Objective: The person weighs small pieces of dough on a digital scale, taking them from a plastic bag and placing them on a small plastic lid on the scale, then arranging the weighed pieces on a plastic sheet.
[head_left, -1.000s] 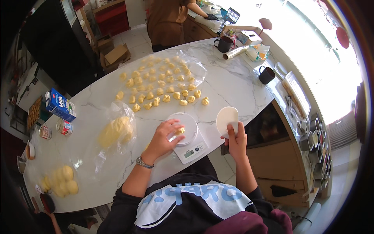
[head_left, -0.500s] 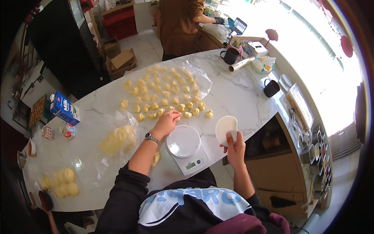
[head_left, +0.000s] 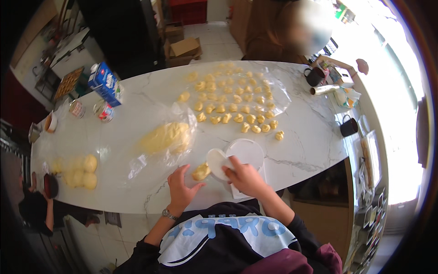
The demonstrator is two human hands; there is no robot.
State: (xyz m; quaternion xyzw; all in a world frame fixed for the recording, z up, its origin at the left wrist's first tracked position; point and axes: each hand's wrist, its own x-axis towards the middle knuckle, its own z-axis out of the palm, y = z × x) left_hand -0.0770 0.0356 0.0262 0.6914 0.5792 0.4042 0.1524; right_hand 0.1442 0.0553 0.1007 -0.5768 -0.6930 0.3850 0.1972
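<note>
Right now you stand at a pale, marble-patterned table [head_left: 301, 150] whose edges bow in the wide view; beyond it are a tiled floor [head_left: 212, 43], a cardboard box [head_left: 185, 48] with its flaps up and a tall black cabinet [head_left: 114, 36]. Glare whites out the right side.

Your right hand [head_left: 246, 178] grips a flat, pale scraper [head_left: 216, 159], which overlaps the left side of the white scale [head_left: 248, 150]. Your left hand [head_left: 181, 187] grasps nothing, thumb and fingers spread around the near left side of a dough lump [head_left: 200, 172] on the table, just beside the scraper; you cannot tell whether they touch.

A clear bag [head_left: 186, 114] holds a big mass of dough [head_left: 171, 137]. Many small dough pieces [head_left: 238, 118] lie in rows, the farther ones on or under clear plastic. A blue milk carton [head_left: 106, 84] and two cans [head_left: 104, 111] stand to the left, two dark mugs [head_left: 349, 126] to the right; what they contain is hidden.

Your right hand and forearm cover the scale's display. The co-worker across the table is blurred, and the metal tins [head_left: 365, 217] are too small to read into.
</note>
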